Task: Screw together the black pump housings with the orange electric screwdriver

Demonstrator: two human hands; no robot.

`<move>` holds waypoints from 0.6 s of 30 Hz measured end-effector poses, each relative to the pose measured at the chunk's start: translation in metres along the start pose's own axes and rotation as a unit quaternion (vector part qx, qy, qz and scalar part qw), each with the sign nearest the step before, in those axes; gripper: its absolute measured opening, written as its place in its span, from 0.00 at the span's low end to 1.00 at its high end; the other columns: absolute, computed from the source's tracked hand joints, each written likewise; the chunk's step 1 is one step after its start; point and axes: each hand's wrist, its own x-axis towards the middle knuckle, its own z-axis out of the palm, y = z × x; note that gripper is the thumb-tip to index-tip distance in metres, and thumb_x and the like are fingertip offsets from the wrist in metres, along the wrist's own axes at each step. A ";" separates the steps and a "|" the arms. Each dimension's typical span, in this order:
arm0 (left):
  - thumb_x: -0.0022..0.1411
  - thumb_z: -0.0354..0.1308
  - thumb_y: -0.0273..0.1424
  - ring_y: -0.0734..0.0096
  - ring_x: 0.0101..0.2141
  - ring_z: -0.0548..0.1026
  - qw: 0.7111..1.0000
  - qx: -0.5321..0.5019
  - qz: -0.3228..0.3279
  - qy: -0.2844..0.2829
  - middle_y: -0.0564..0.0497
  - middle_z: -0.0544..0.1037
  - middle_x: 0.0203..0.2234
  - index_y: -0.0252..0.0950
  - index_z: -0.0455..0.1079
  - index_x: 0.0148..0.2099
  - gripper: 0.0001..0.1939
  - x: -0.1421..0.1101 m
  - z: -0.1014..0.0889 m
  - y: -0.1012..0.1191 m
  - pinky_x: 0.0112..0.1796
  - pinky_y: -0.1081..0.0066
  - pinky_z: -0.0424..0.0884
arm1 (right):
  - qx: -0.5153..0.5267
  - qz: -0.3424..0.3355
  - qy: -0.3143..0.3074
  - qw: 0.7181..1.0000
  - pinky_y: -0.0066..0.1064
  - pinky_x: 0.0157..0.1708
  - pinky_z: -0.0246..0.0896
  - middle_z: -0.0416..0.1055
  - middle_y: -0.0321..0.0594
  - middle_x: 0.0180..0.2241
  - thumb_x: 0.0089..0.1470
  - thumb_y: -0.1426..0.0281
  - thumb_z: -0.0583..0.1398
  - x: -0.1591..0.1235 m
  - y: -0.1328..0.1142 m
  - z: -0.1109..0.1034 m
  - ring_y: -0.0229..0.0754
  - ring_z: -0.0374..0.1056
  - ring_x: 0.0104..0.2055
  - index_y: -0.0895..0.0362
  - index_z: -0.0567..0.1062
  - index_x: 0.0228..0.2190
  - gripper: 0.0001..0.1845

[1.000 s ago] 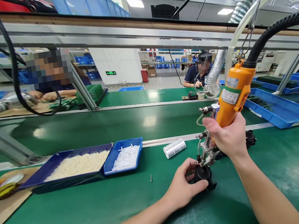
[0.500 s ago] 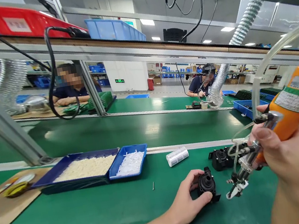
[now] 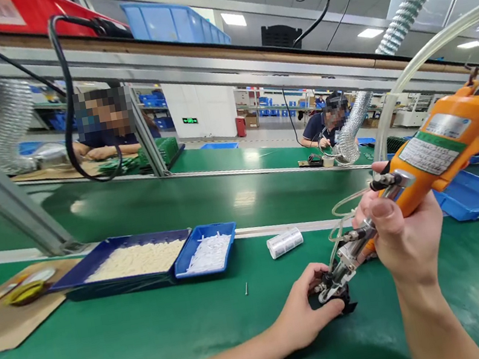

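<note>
My left hand [image 3: 305, 312] is closed around a small black pump-like housing [image 3: 346, 301] on the green work surface, thumb on the near side and fingers behind. My right hand [image 3: 407, 231] grips an orange electric screwdriver [image 3: 437, 152] fitted with a metal feed attachment and clear hoses. The tool slants down to the left, and its metal tip [image 3: 329, 293] is over the housing, between my left thumb and fingers. The tip covers most of the housing's top, so I cannot tell whether they touch. A loose screw [image 3: 246, 288] lies left of my left hand.
Beyond my hands lie a white labelled roll [image 3: 285, 243], a small blue tray [image 3: 230, 264] of white strips and a dark blue tray [image 3: 123, 284] of cream pieces. At right is a blue bin [image 3: 477, 204]. A metal post [image 3: 5, 182] rises at left; two people sit across the bench.
The screwdriver has moved left, bringing its tip from beside the black housing to over it. My left hand keeps its hold on the housing. The camera view has shifted slightly.
</note>
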 end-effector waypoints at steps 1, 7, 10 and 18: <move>0.59 0.73 0.42 0.49 0.53 0.76 1.000 -0.001 -0.001 0.002 0.46 0.81 0.45 0.39 0.70 0.60 0.31 0.000 0.000 0.000 0.59 0.54 0.69 | 0.001 0.005 0.001 1.000 0.37 0.25 0.68 0.66 0.36 0.27 0.57 0.46 0.69 0.000 0.001 0.000 0.44 0.66 0.26 0.52 0.72 0.55 0.34; 0.59 0.73 0.43 0.49 0.52 0.77 1.000 0.007 0.000 0.000 0.46 0.82 0.44 0.38 0.72 0.60 0.31 0.000 -0.001 0.000 0.60 0.53 0.68 | 0.004 0.017 0.006 1.000 0.36 0.28 0.69 0.68 0.36 0.29 0.56 0.47 0.69 0.001 0.010 0.003 0.43 0.67 0.28 0.53 0.73 0.53 0.32; 0.58 0.73 0.43 0.49 0.52 0.77 1.000 0.010 0.004 -0.001 0.45 0.82 0.45 0.38 0.73 0.59 0.30 0.000 -0.001 0.001 0.61 0.52 0.68 | -0.001 0.019 0.000 1.000 0.35 0.27 0.69 0.68 0.36 0.29 0.56 0.48 0.70 0.000 0.010 0.004 0.43 0.68 0.28 0.53 0.73 0.51 0.30; 0.61 0.71 0.36 0.49 0.61 0.72 0.999 0.005 0.038 0.005 0.46 0.77 0.60 0.40 0.70 0.63 0.30 0.001 0.002 0.000 0.63 0.55 0.67 | 0.013 0.012 -0.021 1.000 0.32 0.22 0.68 0.66 0.28 0.20 0.50 0.57 0.74 -0.015 -0.010 0.025 0.38 0.64 0.19 0.52 0.71 0.36 0.21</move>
